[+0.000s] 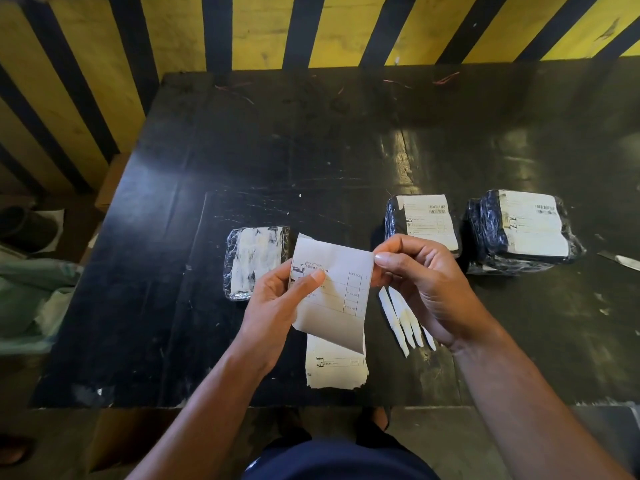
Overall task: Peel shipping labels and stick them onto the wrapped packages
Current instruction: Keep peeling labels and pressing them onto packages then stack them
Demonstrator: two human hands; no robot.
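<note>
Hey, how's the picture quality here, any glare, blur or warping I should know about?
Head view: wide-angle warping bends the striped wall and table edges; glare streaks the tabletop behind the labelled packages; print on the held label is too soft to read; both hands are sharp, edges of the frame dimmer.

Warehouse or parcel-packing area, by the look of it. Behind, a wall of worn boards painted in slanted yellow and black hazard stripes (242, 29). In front, a scuffed, scratched black worktop (277, 150) with chipped edges and specks of white. On the worktop, two dark bundles wrapped in clear plastic film, each topped with a white barcode shipping label (429, 220) (530, 225), plus a third film-wrapped bundle with a smeared white top (254, 261). Near the front edge, a stack of white printed shipping labels (336, 370) and several narrow white paper strips (401, 317). Bare grey concrete floor (467, 438) below; brown cardboard (110, 181) at the left.
</note>
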